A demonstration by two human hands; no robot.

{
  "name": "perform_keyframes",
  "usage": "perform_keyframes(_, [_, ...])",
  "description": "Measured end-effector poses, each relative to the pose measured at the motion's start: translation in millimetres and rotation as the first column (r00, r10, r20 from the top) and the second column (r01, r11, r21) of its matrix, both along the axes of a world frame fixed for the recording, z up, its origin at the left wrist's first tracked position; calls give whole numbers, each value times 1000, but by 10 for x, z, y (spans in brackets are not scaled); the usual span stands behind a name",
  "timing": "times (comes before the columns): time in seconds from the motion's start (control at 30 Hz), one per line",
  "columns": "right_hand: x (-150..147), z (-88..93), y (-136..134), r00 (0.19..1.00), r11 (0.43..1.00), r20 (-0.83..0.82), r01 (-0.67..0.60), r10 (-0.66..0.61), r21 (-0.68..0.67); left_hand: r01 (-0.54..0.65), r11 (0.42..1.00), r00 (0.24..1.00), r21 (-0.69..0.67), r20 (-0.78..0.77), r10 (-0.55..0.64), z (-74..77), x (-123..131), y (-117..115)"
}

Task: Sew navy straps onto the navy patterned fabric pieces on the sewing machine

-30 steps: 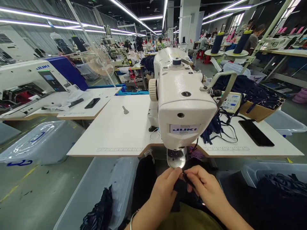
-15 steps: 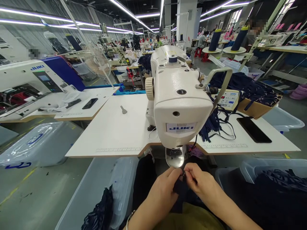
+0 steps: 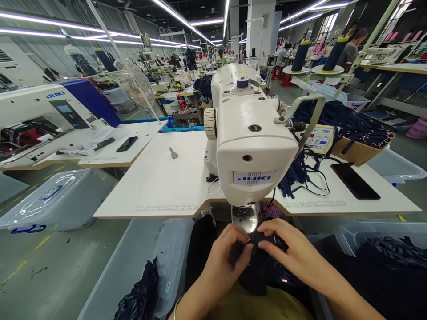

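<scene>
A piece of dark navy fabric [image 3: 254, 271] hangs below the head of the white sewing machine [image 3: 255, 149]. My left hand [image 3: 230, 251] pinches its upper edge between thumb and fingertips. To the right, my right hand [image 3: 287, 246] has its thumb and fingers spread apart at the same fabric, not closed on it; whether the fingertips touch it is hard to tell. Just above both hands is the machine's shiny metal guard [image 3: 246, 218]. More dark fabric lies over my lap, with a small bright spot on it.
On the white table [image 3: 160, 182] lie a small grey metal piece [image 3: 173, 153], a black phone [image 3: 355, 181] and navy straps [image 3: 293, 175]. A cardboard box [image 3: 363, 149] of navy pieces stands at right. Plastic bins [image 3: 133, 266] flank my legs. A second machine [image 3: 33, 115] stands left.
My hands were close together on the fabric, both pinching. Now the right hand has opened and shifted slightly right, while the left still pinches the fabric with its fingers more curled.
</scene>
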State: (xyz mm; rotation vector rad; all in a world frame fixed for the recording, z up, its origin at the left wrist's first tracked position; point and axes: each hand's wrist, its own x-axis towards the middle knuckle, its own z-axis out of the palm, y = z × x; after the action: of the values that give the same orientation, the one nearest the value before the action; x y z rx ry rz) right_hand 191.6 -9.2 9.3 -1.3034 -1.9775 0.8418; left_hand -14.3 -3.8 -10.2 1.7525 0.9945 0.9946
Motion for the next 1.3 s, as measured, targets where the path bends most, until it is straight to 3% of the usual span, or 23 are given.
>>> perform_keyframes(0.13, [35, -37, 105, 999, 976, 20, 37, -42, 213, 81, 963, 987, -258, 153, -42, 16, -12, 22])
perform_keyframes(0.27, [-5, -119, 89, 977, 885, -47, 207, -206, 416, -19, 942, 978, -336, 192, 88, 30, -10, 36])
perform_keyframes(0.33, [-39, -174, 29, 976, 917, -129, 210, -176, 340, -37, 919, 973, -391, 197, 123, 30, -1, 49])
perform_keyframes(0.4, [-86, -230, -40, 978, 989, -197, 86, -61, 120, -12, 900, 963, -435, 237, 127, 30, 14, 58])
perform_keyframes(0.5, [-184, -303, -112, 948, 991, -319, -58, 18, -117, 19, 883, 953, -469, 274, 126, 44, 49, 54])
perform_keyframes(0.6, [-285, -357, -137, 862, 966, -503, -76, -61, -247, 11, 890, 968, -456, 228, 105, 70, 79, 27])
perform_keyframes(0.73, [-368, -398, -139, 719, 922, -646, -21, -255, -387, 10, 921, 987, -390, 151, 53, 85, 81, -20])
perform_keyframes(0.83, [-392, -416, -141, 655, 929, -699, 11, -286, -370, 2, 937, 991, -349, 127, 45, 63, 82, -41])
perform_keyframes(1.07, [-433, -465, -135, 685, 964, -683, 238, -254, -121, -177, 952, 969, -249, 125, 213, -10, 170, -39])
perform_keyframes(1.3, [-459, -358, -122, 653, 968, -718, 217, -239, -126, -160, 970, 959, -185, 202, 197, -18, 185, -26])
